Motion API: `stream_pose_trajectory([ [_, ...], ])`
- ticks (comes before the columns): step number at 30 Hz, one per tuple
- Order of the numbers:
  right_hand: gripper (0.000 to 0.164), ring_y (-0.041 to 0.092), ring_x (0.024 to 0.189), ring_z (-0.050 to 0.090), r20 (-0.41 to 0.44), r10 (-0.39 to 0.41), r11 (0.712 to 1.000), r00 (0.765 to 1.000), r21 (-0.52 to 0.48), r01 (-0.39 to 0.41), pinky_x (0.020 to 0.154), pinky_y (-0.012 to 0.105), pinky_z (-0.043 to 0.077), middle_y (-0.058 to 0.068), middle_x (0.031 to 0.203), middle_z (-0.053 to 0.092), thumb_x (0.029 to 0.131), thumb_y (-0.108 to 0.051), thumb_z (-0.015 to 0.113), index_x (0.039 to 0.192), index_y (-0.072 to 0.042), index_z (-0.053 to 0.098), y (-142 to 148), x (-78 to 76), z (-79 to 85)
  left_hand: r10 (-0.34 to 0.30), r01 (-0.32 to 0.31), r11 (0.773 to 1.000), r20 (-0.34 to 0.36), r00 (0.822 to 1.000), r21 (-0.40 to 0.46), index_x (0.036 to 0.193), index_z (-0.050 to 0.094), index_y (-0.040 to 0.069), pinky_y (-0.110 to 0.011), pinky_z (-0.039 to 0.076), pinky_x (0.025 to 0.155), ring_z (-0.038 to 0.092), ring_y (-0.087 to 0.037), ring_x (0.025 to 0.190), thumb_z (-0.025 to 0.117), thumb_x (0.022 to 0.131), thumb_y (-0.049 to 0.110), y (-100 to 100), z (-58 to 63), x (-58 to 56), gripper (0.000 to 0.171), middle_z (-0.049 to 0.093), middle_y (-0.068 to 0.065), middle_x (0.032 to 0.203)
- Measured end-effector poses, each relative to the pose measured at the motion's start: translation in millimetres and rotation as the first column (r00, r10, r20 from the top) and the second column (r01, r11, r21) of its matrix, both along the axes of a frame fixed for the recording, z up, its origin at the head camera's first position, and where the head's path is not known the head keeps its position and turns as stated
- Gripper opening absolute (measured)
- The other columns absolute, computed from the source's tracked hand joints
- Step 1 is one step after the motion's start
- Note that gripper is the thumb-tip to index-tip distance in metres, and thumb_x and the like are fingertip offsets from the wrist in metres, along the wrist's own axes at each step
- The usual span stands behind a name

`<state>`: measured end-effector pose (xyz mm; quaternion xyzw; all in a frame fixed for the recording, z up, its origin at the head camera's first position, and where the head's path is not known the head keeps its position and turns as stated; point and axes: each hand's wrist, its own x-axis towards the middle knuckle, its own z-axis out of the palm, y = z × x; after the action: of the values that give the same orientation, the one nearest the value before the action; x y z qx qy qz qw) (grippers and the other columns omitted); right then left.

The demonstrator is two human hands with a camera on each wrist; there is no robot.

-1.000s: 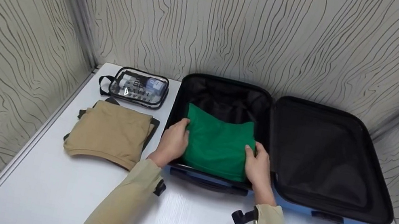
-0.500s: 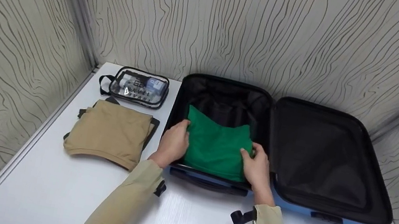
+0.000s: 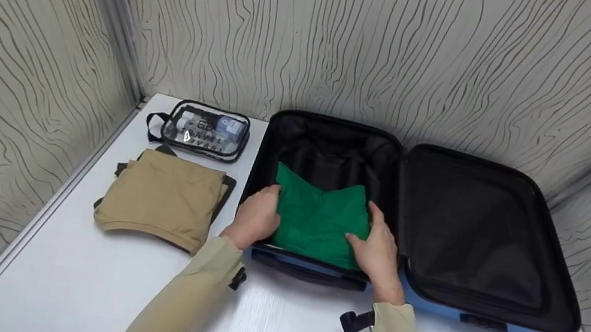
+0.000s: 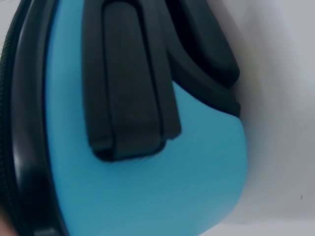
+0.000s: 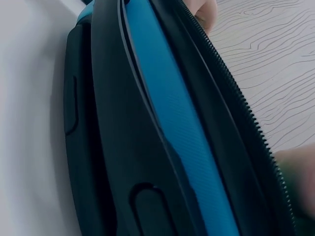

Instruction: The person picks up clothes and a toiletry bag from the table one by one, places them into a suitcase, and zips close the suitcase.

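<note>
A folded green garment (image 3: 319,219) lies in the near part of the open suitcase's left half, the black-lined shell (image 3: 333,127). My left hand (image 3: 257,217) grips its left edge with curled fingers. At the opposite side, my right hand (image 3: 378,247) has its fingers extended along the garment's right edge, and the thumb touches its top. The blue suitcase front (image 4: 147,196) fills much of the left wrist view. In the right wrist view, the suitcase zipper (image 5: 256,125) runs past a blurred part of my right hand (image 5: 301,164).
To the right lies the suitcase's other half (image 3: 481,235), opened flat. A folded tan garment (image 3: 163,194) rests left of the suitcase, with dark cloth showing beneath it. Behind that sits a clear toiletry bag (image 3: 205,131) with black trim. Patterned walls (image 3: 319,30) enclose the table.
The right hand has slid nearer and left, its fingers straightening off the garment's edge. The left hand has shifted slightly nearer. The garment's far edge has dropped lower and its right corner moved inward.
</note>
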<state>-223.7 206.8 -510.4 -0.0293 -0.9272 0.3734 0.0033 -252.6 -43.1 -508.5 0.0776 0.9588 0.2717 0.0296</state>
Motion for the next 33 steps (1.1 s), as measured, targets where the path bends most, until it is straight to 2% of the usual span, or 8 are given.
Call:
stream_pose_trajectory([
  [3, 0.069, 0.046, 0.130, 0.046, -0.008, 0.022, 0.999, 1.000, 0.049, -0.022, 0.106, 0.060, 0.038, 0.027, 0.145, 0.048, 0.094, -0.010, 0.074, 0.155, -0.006, 0.041, -0.1, 0.4, 1.7, -0.011, 0.011, 1.000, 0.014, 1.000, -0.005, 0.146, 0.046, -0.007, -0.045, 0.048, 0.101, 0.058, -0.037, 0.122, 0.062, 0.092, -0.003, -0.7, 1.2, 1.1, 0.056, 0.056, -0.023, 0.139],
  [6, 0.060, 0.045, 0.126, 0.050, 0.017, 0.032, 0.994, 0.999, 0.100, -0.034, 0.104, 0.058, 0.040, 0.027, 0.137, 0.054, 0.095, -0.012, 0.073, 0.149, -0.003, 0.050, -0.4, 1.0, 1.9, -0.026, 0.026, 0.999, 0.018, 1.000, -0.030, 0.144, 0.047, -0.008, -0.044, 0.049, 0.099, 0.059, -0.037, 0.119, 0.063, 0.091, -0.006, -0.6, 0.7, 2.3, 0.056, 0.057, -0.024, 0.135],
  [11, 0.058, 0.047, 0.123, 0.052, 0.074, 0.047, 0.983, 0.996, 0.172, -0.059, 0.101, 0.057, 0.043, 0.030, 0.134, 0.055, 0.096, -0.015, 0.072, 0.145, 0.006, 0.050, -1.4, 1.9, 0.7, -0.067, 0.063, 0.983, -0.016, 0.998, -0.169, 0.131, 0.055, -0.008, -0.045, 0.056, 0.087, 0.066, -0.035, 0.104, 0.068, 0.090, -0.003, 0.8, -4.2, 3.9, 0.044, 0.064, -0.021, 0.118],
  [14, 0.059, 0.048, 0.124, 0.051, 0.096, 0.052, 0.978, 0.994, 0.195, -0.070, 0.102, 0.057, 0.043, 0.032, 0.136, 0.054, 0.096, -0.015, 0.071, 0.145, 0.009, 0.049, -1.4, 1.6, -0.5, -0.078, 0.070, 0.973, -0.028, 0.997, -0.219, 0.124, 0.059, -0.006, -0.045, 0.058, 0.079, 0.068, -0.034, 0.096, 0.068, 0.091, 0.000, 1.5, -6.3, 4.7, 0.035, 0.067, -0.020, 0.109],
  [22, 0.059, 0.047, 0.127, 0.050, 0.090, 0.044, 0.984, 0.995, 0.171, -0.058, 0.103, 0.056, 0.043, 0.032, 0.138, 0.053, 0.096, -0.015, 0.072, 0.145, 0.009, 0.049, -2.4, 2.2, -2.5, -0.078, 0.074, 0.972, -0.011, 0.997, -0.225, 0.118, 0.062, -0.006, -0.046, 0.058, 0.077, 0.068, -0.035, 0.092, 0.068, 0.092, 0.002, 1.1, -5.2, 5.1, 0.028, 0.068, -0.021, 0.102],
  [29, 0.057, 0.045, 0.122, 0.053, 0.049, 0.040, 0.985, 0.998, 0.165, -0.048, 0.101, 0.056, 0.044, 0.030, 0.133, 0.056, 0.096, -0.016, 0.072, 0.143, 0.008, 0.052, -2.7, 3.9, -3.0, -0.086, 0.074, 0.973, -0.046, 0.995, -0.218, 0.120, 0.061, -0.009, -0.045, 0.057, 0.083, 0.067, -0.036, 0.097, 0.069, 0.091, 0.001, 0.8, -3.4, 5.6, 0.032, 0.066, -0.022, 0.107],
  [33, 0.057, 0.045, 0.123, 0.052, 0.042, 0.041, 0.986, 0.998, 0.157, -0.047, 0.102, 0.056, 0.043, 0.029, 0.133, 0.055, 0.096, -0.018, 0.072, 0.144, 0.006, 0.052, -2.2, 5.1, -3.2, -0.076, 0.063, 0.983, -0.068, 0.995, -0.172, 0.126, 0.057, -0.011, -0.045, 0.056, 0.086, 0.066, -0.038, 0.100, 0.067, 0.090, -0.001, 0.5, -2.5, 5.6, 0.039, 0.063, -0.025, 0.113],
])
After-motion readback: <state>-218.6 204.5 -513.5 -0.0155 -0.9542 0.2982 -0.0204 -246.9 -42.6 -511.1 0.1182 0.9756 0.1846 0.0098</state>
